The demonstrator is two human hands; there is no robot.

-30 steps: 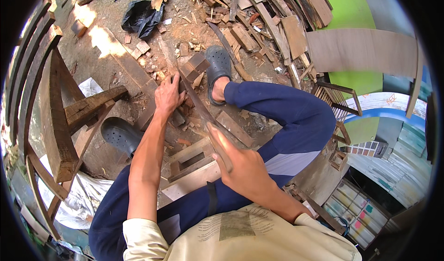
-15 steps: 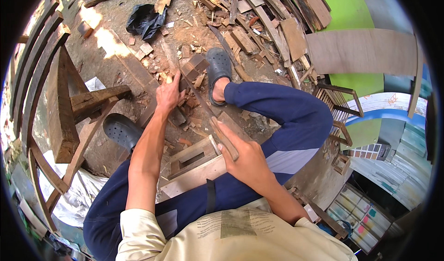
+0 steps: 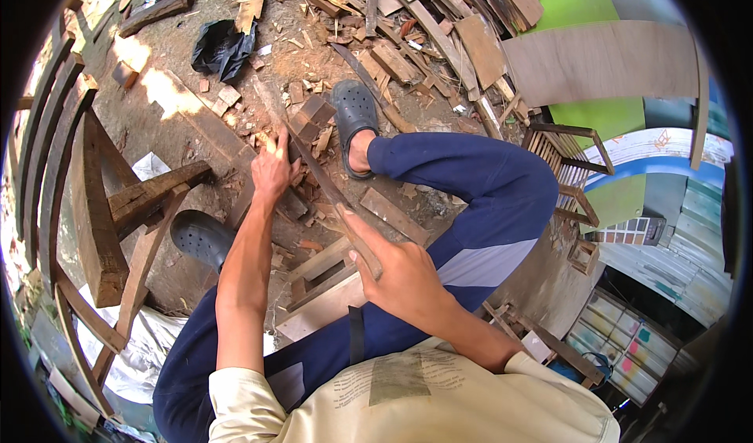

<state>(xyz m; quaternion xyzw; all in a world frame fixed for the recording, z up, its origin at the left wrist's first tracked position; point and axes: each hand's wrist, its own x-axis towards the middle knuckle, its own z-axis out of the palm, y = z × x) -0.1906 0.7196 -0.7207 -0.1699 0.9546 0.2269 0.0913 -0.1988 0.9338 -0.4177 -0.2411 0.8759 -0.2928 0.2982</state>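
My right hand (image 3: 404, 274) is closed round the wooden handle of a long, narrow machete (image 3: 318, 172), index finger stretched along the handle. Its dark blade slants up and left, past the fingers of my left hand (image 3: 272, 168). That hand is bent in beside the blade, low over the wood scraps; what it grips is hidden. A brown wood block (image 3: 314, 113) lies just right of the blade, near my shoe (image 3: 354, 117). Under my right hand, a pale wooden frame (image 3: 325, 306) lies against my leg.
A second machete (image 3: 365, 78) lies beyond my shoe. Offcuts and planks (image 3: 392, 62) pile up at the far side. Curved timbers (image 3: 63, 160) and a beam (image 3: 98, 207) stand at left. A black plastic bag (image 3: 223, 49) lies far left, a slatted wooden piece (image 3: 569, 160) at right.
The view has shifted slightly, moving the surroundings left and up. Both hands have come a little nearer to me relative to the ground, with the machete still in my right hand.
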